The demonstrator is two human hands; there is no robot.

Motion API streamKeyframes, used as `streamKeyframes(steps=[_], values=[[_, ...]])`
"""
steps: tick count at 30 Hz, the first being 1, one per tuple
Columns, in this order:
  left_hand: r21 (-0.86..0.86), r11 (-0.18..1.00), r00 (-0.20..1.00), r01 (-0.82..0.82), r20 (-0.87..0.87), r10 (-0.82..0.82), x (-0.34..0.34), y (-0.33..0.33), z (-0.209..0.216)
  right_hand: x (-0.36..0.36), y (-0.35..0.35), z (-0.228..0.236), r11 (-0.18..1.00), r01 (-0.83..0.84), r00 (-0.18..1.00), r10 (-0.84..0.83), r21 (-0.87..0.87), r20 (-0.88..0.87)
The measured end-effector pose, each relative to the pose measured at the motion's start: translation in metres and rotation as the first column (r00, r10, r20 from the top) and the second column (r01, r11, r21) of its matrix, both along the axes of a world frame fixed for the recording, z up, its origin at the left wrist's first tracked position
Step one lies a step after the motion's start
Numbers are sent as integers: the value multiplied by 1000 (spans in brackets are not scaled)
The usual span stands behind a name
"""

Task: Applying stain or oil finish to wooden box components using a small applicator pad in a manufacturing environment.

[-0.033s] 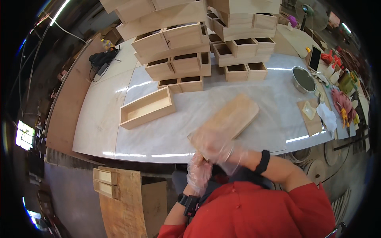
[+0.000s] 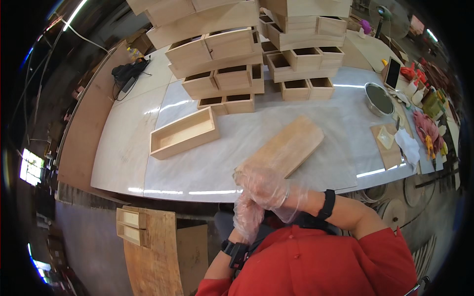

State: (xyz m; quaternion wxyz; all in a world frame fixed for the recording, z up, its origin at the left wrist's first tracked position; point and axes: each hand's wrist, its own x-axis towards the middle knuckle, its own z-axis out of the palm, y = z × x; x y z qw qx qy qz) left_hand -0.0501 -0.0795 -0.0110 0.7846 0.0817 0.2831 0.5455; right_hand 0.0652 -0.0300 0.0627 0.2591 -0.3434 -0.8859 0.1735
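My right hand (image 2: 266, 186), in a clear plastic glove, is closed with bent fingers at the near end of a pale wooden box (image 2: 291, 143). The box lies at a slant with a flat board face up. My left hand (image 2: 248, 214), gloved too, is closed just below at the table edge, its fingertips hidden behind the right hand. What either hand grips cannot be made out. Left of the hands stands an open wooden box (image 2: 185, 133), its hollow facing up.
Stacked wooden boxes with compartments (image 2: 224, 79) rise at the back, beside a second stack (image 2: 306, 61). A metal bowl of dark liquid (image 2: 379, 99), a phone (image 2: 392, 73), a white cloth (image 2: 407, 146) and a pink rag (image 2: 425, 123) lie right. A small divided box (image 2: 131, 227) sits lower left.
My right hand was smeared by motion over the box's near end and now shows more sharply, slightly lower. The box on the table has stayed in place.
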Motion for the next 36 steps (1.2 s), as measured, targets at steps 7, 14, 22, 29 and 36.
streamKeyframes(steps=[7,14,22,29,36], values=[[136,987,995,86,-58,-79,0,3,-16,42,39,-23,929,244,964,-263,279,32],[126,992,999,-12,-31,16,8,6,-15,12,36,-2,990,-26,999,31,138,-35],[244,970,1000,-17,2,18,3,7,-51,14,-22,-5,993,-35,995,45,108,-91],[79,997,1000,-10,-11,11,9,7,-13,8,26,4,993,70,997,-71,99,8],[134,991,998,-11,-61,19,8,6,-17,57,-26,-30,942,175,981,-142,287,-133]])
